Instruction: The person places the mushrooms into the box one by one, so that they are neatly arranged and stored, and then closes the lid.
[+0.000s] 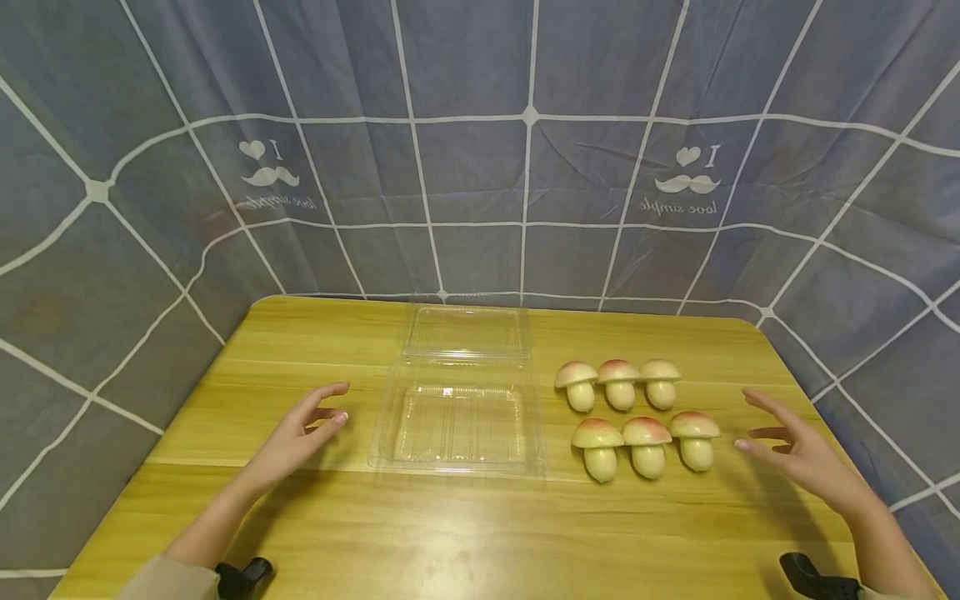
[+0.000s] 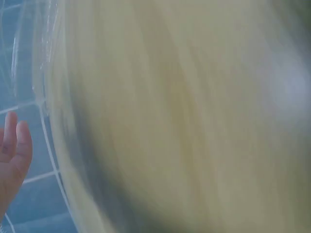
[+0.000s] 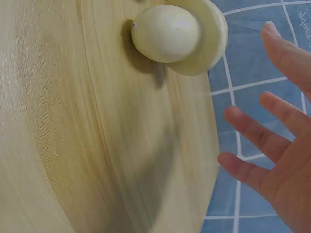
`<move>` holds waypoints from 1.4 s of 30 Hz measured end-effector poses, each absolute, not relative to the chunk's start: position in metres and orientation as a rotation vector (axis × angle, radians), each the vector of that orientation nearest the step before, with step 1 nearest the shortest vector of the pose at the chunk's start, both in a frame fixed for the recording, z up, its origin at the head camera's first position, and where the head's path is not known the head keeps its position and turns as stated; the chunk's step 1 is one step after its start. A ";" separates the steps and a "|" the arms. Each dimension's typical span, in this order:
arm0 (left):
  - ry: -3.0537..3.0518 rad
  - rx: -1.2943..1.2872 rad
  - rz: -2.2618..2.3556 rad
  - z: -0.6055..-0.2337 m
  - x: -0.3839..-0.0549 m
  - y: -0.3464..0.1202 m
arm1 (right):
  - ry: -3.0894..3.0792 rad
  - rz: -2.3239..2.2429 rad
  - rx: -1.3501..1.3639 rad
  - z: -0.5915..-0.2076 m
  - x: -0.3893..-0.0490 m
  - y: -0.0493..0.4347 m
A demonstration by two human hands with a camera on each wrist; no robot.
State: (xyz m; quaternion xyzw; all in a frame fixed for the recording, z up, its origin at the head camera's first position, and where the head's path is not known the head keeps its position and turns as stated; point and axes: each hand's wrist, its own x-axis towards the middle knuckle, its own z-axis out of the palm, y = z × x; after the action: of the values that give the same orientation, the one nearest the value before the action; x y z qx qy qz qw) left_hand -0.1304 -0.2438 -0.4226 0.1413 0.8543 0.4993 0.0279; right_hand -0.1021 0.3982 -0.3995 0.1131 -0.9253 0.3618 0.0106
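Several toy mushrooms (image 1: 648,432) with pinkish-green caps and pale stems lie in two rows on the right half of the table. To their right, my right hand (image 1: 798,458) hovers with fingers loosely spread, holding nothing. One mushroom (image 3: 167,34) shows close up in the right wrist view, apart from the fingers. A clear plastic clamshell box (image 1: 459,425) lies unfolded at the middle, its lid (image 1: 467,332) laid back toward the curtain. Left of the box is my left hand (image 1: 296,433), fingers relaxed and nothing in them. The left wrist view catches only its fingers (image 2: 23,141).
The wooden table (image 1: 420,533) has rounded far corners. A grey-blue curtain (image 1: 472,167) with white grid lines and printed words hangs behind it and along both sides. Black straps with mounts (image 1: 817,577) sit on both wrists.
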 end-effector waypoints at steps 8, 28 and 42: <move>2.365 0.413 1.842 -0.431 -0.137 -0.229 | -2.935 1.281 0.309 -0.410 -0.108 0.391; 2.206 0.354 1.856 -0.437 -0.136 -0.219 | -2.881 1.448 0.347 -0.427 -0.112 0.384; 2.149 0.338 1.865 -0.435 -0.137 -0.212 | -2.874 1.524 0.359 -0.434 -0.113 0.378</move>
State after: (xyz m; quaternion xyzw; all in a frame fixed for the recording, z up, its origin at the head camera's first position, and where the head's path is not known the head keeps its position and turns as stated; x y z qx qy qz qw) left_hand -0.1372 -0.2117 -0.4348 0.1167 0.7428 0.6448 0.1376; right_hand -0.1133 0.3778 -0.4335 0.1094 -0.8762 0.4648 -0.0655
